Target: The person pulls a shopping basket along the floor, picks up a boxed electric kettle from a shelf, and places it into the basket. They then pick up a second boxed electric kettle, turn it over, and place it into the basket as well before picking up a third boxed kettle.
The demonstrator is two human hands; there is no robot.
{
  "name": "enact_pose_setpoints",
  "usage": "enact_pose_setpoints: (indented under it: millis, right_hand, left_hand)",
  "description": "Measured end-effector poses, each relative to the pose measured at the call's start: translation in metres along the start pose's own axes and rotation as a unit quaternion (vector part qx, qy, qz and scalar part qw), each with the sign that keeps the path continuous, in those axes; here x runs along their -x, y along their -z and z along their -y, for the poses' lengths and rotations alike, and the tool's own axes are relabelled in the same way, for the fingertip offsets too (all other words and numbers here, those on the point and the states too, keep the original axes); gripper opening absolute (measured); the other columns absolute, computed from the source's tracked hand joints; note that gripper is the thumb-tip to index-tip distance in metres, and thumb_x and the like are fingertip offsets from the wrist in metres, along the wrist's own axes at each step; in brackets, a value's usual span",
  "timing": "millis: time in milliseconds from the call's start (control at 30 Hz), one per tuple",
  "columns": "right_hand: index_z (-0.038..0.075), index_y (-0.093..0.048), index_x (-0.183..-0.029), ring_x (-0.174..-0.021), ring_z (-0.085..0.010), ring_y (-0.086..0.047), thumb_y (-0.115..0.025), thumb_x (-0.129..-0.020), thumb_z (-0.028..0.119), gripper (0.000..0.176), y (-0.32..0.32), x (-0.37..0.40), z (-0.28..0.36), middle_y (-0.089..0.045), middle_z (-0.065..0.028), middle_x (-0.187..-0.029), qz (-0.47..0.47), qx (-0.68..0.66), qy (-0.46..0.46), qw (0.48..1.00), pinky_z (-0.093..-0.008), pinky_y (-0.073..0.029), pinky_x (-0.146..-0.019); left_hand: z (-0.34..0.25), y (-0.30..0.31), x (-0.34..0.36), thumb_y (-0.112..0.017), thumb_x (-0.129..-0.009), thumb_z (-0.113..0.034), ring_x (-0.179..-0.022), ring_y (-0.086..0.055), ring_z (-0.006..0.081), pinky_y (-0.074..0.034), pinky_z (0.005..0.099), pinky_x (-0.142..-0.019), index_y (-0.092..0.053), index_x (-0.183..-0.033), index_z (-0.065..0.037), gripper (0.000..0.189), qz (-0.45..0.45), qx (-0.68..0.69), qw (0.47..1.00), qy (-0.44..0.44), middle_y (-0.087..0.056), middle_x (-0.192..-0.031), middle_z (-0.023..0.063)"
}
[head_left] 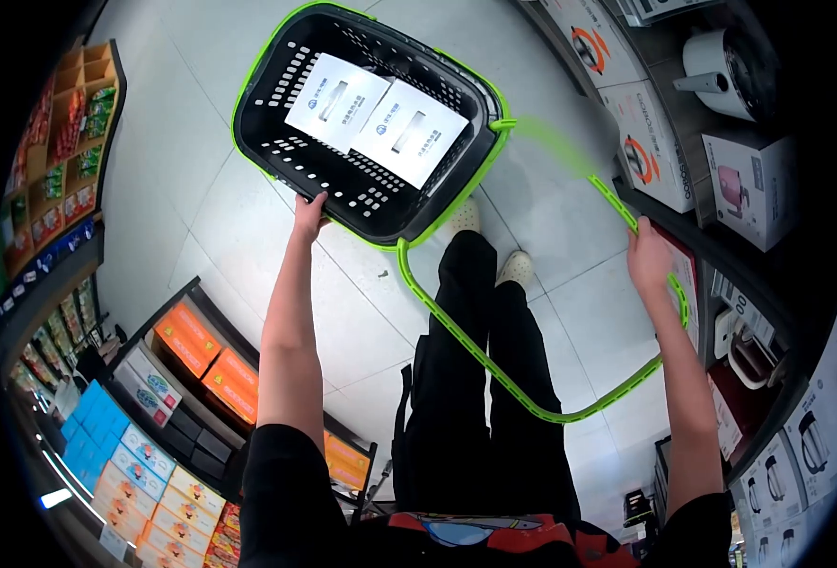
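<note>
A black shopping basket (286, 172) with a bright green rim is in front of me, tilted so that its inside faces up at me. Two white boxes (418, 133) with printed labels lie side by side in it. My left hand (310, 216) grips the basket's near left edge, its fingers over the rim. The long green handle (494, 374) loops out toward my legs and to the right. Around its right stretch, my right hand (647, 254) is closed. Near the basket, part of the handle is smeared by motion.
Shelves on the right hold boxed appliances (647, 142), a white pot (716, 80) and a box with a pink kettle picture (748, 185). To the left stand a snack rack (63, 151), orange boxes (189, 338) and stacked blue cartons (96, 417). Pale tiles (361, 322) cover the floor.
</note>
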State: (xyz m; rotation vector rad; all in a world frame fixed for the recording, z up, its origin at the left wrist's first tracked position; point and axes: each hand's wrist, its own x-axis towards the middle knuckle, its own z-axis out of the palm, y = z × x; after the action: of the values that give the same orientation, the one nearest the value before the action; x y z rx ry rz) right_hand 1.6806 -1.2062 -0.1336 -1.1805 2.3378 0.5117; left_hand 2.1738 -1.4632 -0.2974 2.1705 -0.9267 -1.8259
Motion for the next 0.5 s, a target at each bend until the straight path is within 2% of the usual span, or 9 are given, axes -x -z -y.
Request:
enact_pose_setpoints:
  millis: [133,267,367,400,467,500]
  right_hand:
    - [0.007,-0.045,-0.093,-0.074,-0.0329,-0.054,-0.047,-0.080,0.022,0.019,-0.001,-0.008,0.016,-0.055,-0.0151,-0.082,-0.036,-0.038,-0.002,0.999,-0.0449,-0.042,-0.058]
    - [0.007,-0.045,-0.092,-0.071,-0.0339,-0.054,-0.048,-0.080,0.022,0.020,0.010,-0.008,0.032,-0.056,-0.0168,-0.079,-0.028,-0.039,-0.058,0.997,-0.0444,-0.042,-0.057]
    - [0.006,-0.044,-0.090,-0.072,-0.0345,-0.054,-0.047,-0.080,0.022,0.019,0.023,-0.011,0.046,-0.056,-0.0183,-0.078,-0.009,-0.042,-0.090,0.995,-0.0441,-0.042,-0.058]
    - [0.005,-0.043,-0.089,-0.072,-0.0347,-0.054,-0.047,-0.081,0.022,0.019,0.027,-0.015,0.051,-0.055,-0.0189,-0.078,-0.002,-0.047,-0.101,0.994,-0.0443,-0.042,-0.058]
    - [0.004,-0.041,-0.086,-0.073,-0.0353,-0.054,-0.046,-0.081,0.021,0.018,0.034,-0.024,0.056,-0.055,-0.0203,-0.080,-0.009,-0.067,-0.099,0.993,-0.0449,-0.042,-0.057]
    - [0.003,-0.041,-0.085,-0.073,-0.0357,-0.054,-0.046,-0.081,0.020,0.018,0.035,-0.030,0.055,-0.054,-0.0210,-0.080,-0.020,-0.080,-0.087,0.993,-0.0453,-0.042,-0.057]
  left_hand:
    - [-0.024,0.005,-0.028,-0.057,-0.074,-0.017,-0.077,-0.057,0.0244,-0.052,0.0362,-0.058,-0.026,-0.110,-0.005,0.049,0.016,-0.006,1.000,-0.020,-0.048,-0.099,0.0144]
    - [-0.070,-0.003,-0.057,-0.057,-0.074,-0.020,-0.079,-0.056,0.0236,-0.051,0.0368,-0.059,-0.028,-0.108,-0.004,0.047,0.038,-0.027,0.998,-0.048,-0.048,-0.098,0.0144]
    - [-0.103,-0.014,-0.076,-0.056,-0.074,-0.018,-0.075,-0.057,0.0237,-0.051,0.0377,-0.057,-0.027,-0.111,-0.006,0.049,0.050,-0.028,0.996,-0.065,-0.048,-0.099,0.0151]
    - [-0.108,-0.019,-0.083,-0.056,-0.074,-0.017,-0.078,-0.056,0.0242,-0.051,0.0349,-0.058,-0.025,-0.115,-0.005,0.053,0.048,-0.010,0.996,-0.080,-0.049,-0.098,0.0151]
    - [-0.115,-0.032,-0.091,-0.056,-0.074,-0.017,-0.084,-0.054,0.0251,-0.048,0.0332,-0.067,-0.027,-0.116,-0.005,0.052,0.009,0.005,0.990,-0.139,-0.049,-0.100,0.0154]
    - [-0.097,-0.032,-0.121,-0.056,-0.074,-0.018,-0.089,-0.051,0.0253,-0.042,0.0318,-0.076,-0.031,-0.114,-0.003,0.049,-0.017,-0.008,0.978,-0.207,-0.049,-0.102,0.0157]
